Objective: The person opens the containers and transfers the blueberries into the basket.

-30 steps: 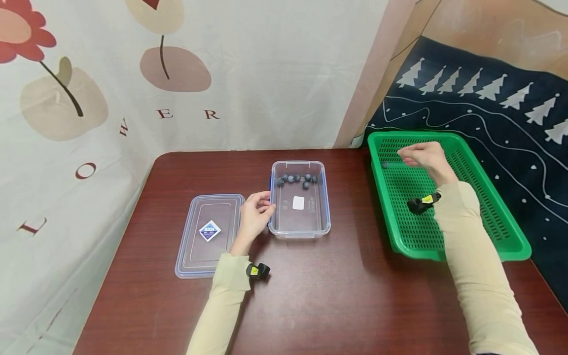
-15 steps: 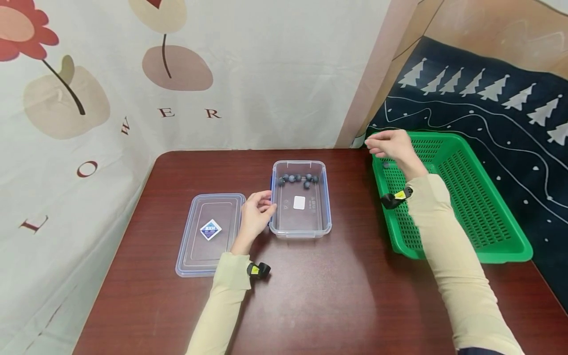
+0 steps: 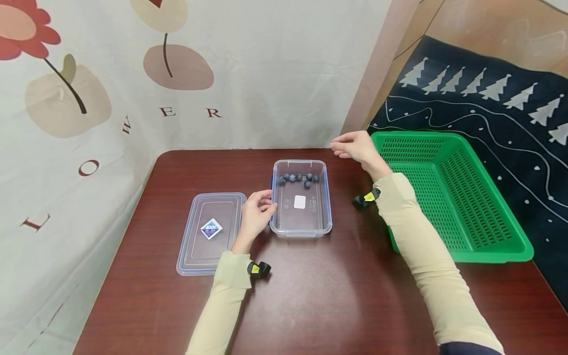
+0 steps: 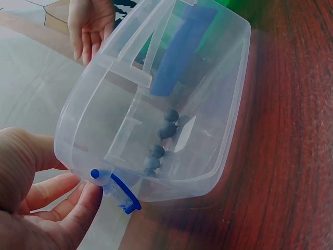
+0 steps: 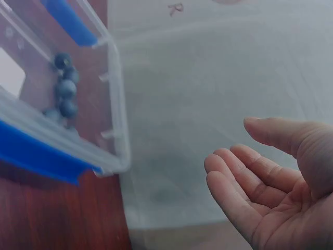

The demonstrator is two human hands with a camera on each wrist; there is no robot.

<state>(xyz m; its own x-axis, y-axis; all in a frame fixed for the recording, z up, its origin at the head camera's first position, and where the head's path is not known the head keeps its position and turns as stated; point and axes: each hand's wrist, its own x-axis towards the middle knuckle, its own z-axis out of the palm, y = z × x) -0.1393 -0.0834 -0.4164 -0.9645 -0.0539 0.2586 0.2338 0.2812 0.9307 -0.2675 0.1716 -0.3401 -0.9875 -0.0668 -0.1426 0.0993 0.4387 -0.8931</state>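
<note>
A clear plastic container (image 3: 301, 231) with blue latches stands mid-table, and several blueberries (image 3: 298, 178) lie along its far end. My left hand (image 3: 267, 202) rests against its left wall, fingers lightly bent beside the blue latch (image 4: 122, 195). My right hand (image 3: 339, 147) hovers above the table between the container's far right corner and the green basket (image 3: 483, 212). In the right wrist view that hand (image 5: 229, 146) has loosely curled fingers and I see nothing in its palm, with the container (image 5: 119, 104) and berries (image 5: 65, 88) to its left.
The container's clear lid (image 3: 211, 231) lies flat on the dark red table (image 3: 310, 296), left of my left hand. The green mesh basket sits at the table's right edge. A printed curtain (image 3: 133, 98) hangs behind and to the left.
My right hand has moved left out of the green basket, past its rim, to a spot near the container's far right corner. My left hand has stayed at the container.
</note>
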